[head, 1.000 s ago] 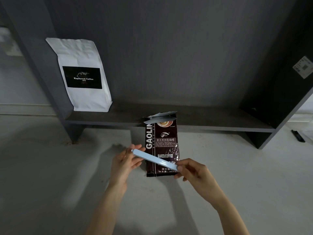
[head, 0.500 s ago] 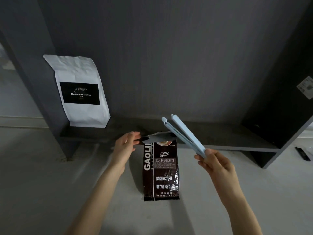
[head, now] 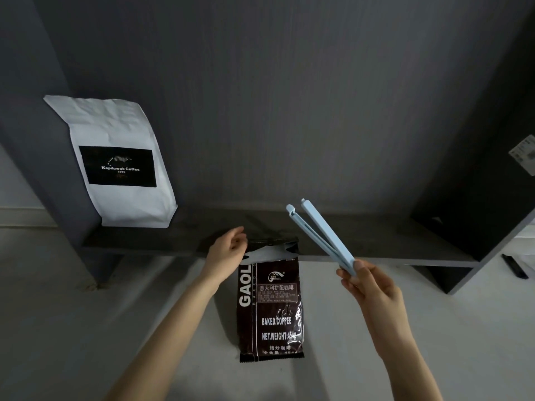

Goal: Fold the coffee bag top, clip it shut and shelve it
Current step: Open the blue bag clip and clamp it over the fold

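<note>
While the clip is sitting open in one hand, the bag top is waiting to be folded.

Nearest, at lower right of the frame, the right hand (head: 373, 287) is pinching the hinged end of the pale blue clip (head: 321, 233), its two arms spread apart and pointing up-left. At centre the brown coffee bag (head: 270, 308) is standing on the pale floor (head: 86, 328) just before the shelf (head: 362, 241); the left hand (head: 228, 250), fingers loosely curled, is touching its crumpled top's left corner, though a firm grip cannot be told. Folding looks barely begun; clipping and shelving are remaining. Farther back, upper left, a white coffee bag (head: 115, 157) is resting on the shelf.
</note>
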Available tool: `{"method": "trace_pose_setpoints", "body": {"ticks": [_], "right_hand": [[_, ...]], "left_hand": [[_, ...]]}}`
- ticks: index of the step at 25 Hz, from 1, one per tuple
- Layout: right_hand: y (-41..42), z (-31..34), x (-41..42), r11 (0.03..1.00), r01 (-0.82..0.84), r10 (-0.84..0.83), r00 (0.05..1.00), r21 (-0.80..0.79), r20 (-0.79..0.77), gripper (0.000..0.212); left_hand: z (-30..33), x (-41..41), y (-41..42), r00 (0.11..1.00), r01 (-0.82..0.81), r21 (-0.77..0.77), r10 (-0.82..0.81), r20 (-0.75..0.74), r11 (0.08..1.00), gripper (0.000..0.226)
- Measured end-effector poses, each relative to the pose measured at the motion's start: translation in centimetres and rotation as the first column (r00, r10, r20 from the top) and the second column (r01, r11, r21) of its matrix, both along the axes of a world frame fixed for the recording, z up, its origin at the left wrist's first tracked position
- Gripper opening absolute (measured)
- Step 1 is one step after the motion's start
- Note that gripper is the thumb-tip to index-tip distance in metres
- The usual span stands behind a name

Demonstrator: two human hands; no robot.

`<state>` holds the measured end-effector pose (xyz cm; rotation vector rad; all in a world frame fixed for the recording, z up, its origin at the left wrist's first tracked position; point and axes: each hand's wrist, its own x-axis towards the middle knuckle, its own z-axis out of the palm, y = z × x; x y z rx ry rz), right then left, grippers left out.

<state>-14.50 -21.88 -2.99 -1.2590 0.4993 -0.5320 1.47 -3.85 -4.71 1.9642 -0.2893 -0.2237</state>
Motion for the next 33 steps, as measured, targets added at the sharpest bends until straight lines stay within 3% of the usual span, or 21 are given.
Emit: {"method": "trace_pose_setpoints", "body": {"ticks": [8, 11, 13, 18, 25, 33], "right_hand": [[-0.4, -0.1, -1.2, 0.995, 0.006, -0.008, 1.000, -0.099, -0.024, 0.016], [-0.4, 0.0, -2.4, 0.985, -0.003, -0.008, 0.998, -0.175, -0.065, 0.014], [-0.2, 0.2, -3.2, 0.967, -0.052, 0.029, 0.995, -0.251, -0.094, 0.013], [0.5, 0.2, -5.0, 0.881, -0.193, 0.118, 0.974, -0.432, -0.194, 0.010], [1.9, 0.7, -5.0, 0.875, -0.231, 0.208, 0.973, -0.426, -0.100, 0.013], [2.6, 0.0, -4.4, 0.831, -0.274, 0.256, 0.961, -0.485, -0.105, 0.023]], "left_hand": [[-0.1, -3.3, 1.4, 0.994, 0.060, -0.168, -0.074, -0.079, 0.984, 0.041], [-0.8, -6.2, 2.3, 0.983, 0.114, -0.219, -0.143, -0.119, 0.969, 0.024], [-1.0, -7.8, 2.7, 0.981, 0.114, -0.261, -0.150, -0.123, 0.959, 0.013], [-1.1, -10.3, 3.6, 0.978, 0.123, -0.355, -0.173, -0.115, 0.927, 0.020], [-1.6, -11.8, 4.2, 0.980, 0.116, -0.382, -0.167, -0.103, 0.917, 0.020], [-1.4, -12.4, 4.4, 0.982, 0.112, -0.365, -0.159, -0.102, 0.924, 0.024]]}}
